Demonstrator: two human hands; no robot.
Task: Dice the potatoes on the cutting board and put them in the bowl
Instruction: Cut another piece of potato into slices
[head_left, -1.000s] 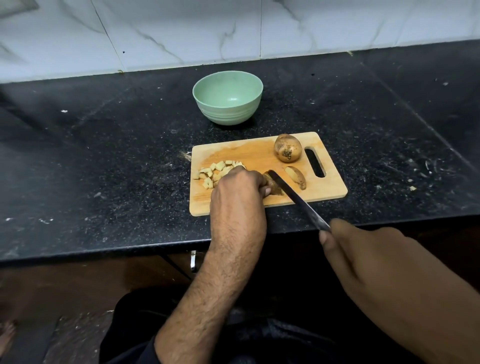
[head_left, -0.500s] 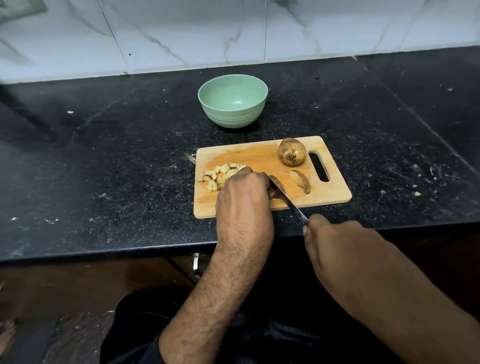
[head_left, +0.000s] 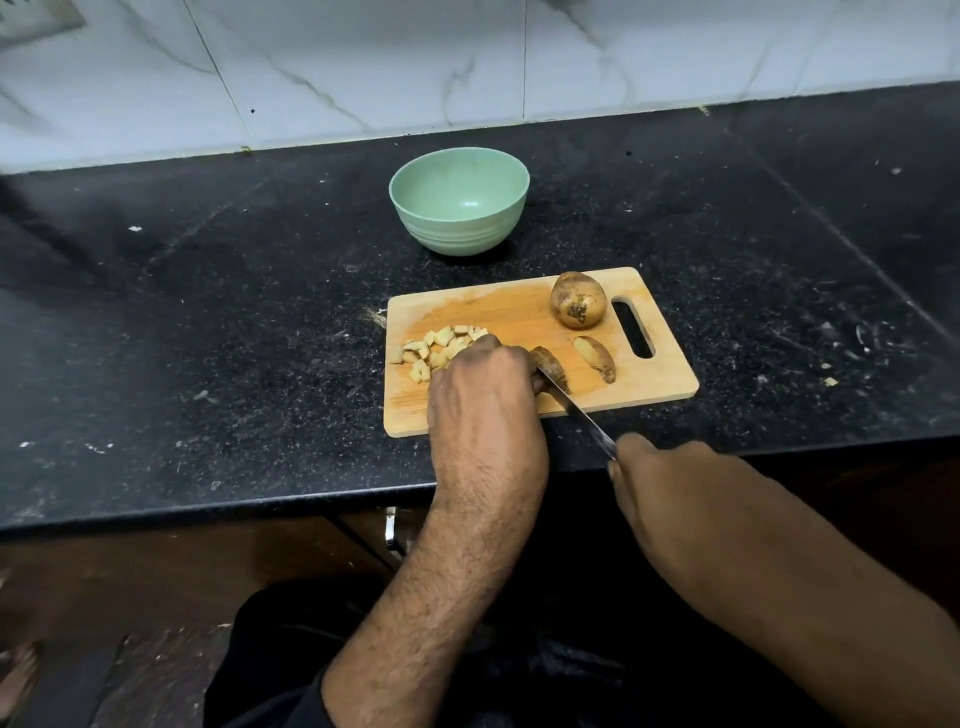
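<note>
Slicing a potato piece on the cutting board

Left hand pins the potato piece; right hand grips the knife. Green bowl at twelve o'clock holds nothing. The blade could nick the fingertips, being so close.

My left hand covering part of the potato piece, knife handle buried in my right hand, bench cropped both sides

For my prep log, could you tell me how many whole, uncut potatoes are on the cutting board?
1: the whole potato sits at the cutting board's far right, beside its handle slot.
</note>
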